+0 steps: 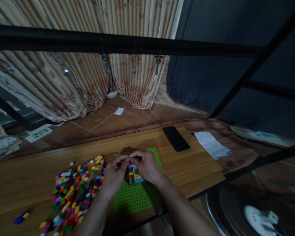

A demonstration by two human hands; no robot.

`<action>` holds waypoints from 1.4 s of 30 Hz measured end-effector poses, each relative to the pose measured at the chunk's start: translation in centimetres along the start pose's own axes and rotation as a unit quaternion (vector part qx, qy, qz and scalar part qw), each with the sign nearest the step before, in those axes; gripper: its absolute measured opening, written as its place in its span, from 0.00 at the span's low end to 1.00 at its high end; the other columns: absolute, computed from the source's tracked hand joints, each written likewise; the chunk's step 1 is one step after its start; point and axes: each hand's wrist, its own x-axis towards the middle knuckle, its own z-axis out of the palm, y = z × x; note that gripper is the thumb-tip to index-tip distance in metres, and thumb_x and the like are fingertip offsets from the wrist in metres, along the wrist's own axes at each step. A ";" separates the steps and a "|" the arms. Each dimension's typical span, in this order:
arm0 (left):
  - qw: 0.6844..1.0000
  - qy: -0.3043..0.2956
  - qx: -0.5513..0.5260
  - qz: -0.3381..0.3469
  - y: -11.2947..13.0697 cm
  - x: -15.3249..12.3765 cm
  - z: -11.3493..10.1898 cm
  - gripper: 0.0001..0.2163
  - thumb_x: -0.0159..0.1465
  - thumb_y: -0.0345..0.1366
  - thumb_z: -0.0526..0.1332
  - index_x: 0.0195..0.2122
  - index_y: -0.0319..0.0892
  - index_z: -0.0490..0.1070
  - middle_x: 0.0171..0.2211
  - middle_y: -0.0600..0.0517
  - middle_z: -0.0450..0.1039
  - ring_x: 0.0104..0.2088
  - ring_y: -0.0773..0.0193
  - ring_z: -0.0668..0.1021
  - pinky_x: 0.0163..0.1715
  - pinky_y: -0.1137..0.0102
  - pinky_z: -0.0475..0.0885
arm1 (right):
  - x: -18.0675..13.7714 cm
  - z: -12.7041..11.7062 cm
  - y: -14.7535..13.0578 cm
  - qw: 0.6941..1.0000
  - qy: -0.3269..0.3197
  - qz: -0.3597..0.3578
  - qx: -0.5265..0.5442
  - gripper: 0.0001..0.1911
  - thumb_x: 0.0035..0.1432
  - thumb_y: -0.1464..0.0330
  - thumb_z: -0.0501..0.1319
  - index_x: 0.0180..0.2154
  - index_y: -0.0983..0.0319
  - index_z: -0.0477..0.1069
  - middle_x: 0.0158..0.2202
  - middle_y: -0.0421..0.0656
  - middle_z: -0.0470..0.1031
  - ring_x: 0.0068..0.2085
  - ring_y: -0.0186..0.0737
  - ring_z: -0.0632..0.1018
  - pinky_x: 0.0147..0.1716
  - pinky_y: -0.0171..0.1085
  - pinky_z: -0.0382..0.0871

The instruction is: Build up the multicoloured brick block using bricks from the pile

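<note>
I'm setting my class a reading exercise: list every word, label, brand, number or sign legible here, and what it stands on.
Nothing can be read.
Printed sheet, left: dark print, too small and blurred.
Stacked papers, far left: too blurred.
White paper, right: faint marks, too blurred.
Phone: no brand legible.
Toy bricks: no lettering can be made out.

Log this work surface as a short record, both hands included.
Left hand: fingertips close to those of the right hand
Right hand: over the block build, hiding part of it
Held piece: too small to tell
Block build: multicoloured, on the green baseplate
Loose blocks: mixed colours, on the wooden table, left of the baseplate
Phone: dark, right of the baseplate
</note>
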 end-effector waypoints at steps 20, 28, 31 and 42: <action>0.999 -0.022 -0.025 0.003 0.3 -0.2 0.3 0.15 0.56 0.45 0.60 0.35 0.39 0.78 0.31 0.51 0.79 0.32 0.62 0.77 0.33 0.71 0.70 | 0.3 -0.2 0.0 0.998 -0.027 0.050 0.033 0.11 0.55 0.72 0.59 0.36 0.60 0.80 0.34 0.42 0.82 0.34 0.38 0.80 0.36 0.36 0.72; 0.999 -0.015 -0.031 -0.005 0.6 0.1 0.5 0.14 0.55 0.44 0.61 0.31 0.38 0.77 0.25 0.53 0.75 0.27 0.65 0.74 0.29 0.72 0.67 | 0.7 0.1 0.7 0.994 -0.029 0.076 0.073 0.11 0.53 0.71 0.59 0.34 0.60 0.81 0.33 0.41 0.82 0.33 0.38 0.80 0.36 0.36 0.72; 0.999 -0.010 -0.034 -0.016 0.6 0.2 0.5 0.13 0.54 0.44 0.62 0.30 0.38 0.77 0.25 0.53 0.75 0.27 0.65 0.74 0.30 0.72 0.67 | 0.7 0.1 0.7 0.994 -0.022 0.078 0.077 0.11 0.52 0.71 0.60 0.33 0.60 0.81 0.33 0.42 0.82 0.34 0.39 0.80 0.37 0.36 0.72; 0.999 0.025 -0.033 -0.009 0.5 0.2 0.9 0.11 0.53 0.42 0.63 0.30 0.39 0.79 0.26 0.53 0.77 0.28 0.65 0.75 0.30 0.73 0.68 | 0.8 0.4 0.4 0.989 -0.003 0.118 0.091 0.10 0.49 0.73 0.60 0.31 0.60 0.80 0.27 0.39 0.80 0.28 0.35 0.77 0.31 0.33 0.70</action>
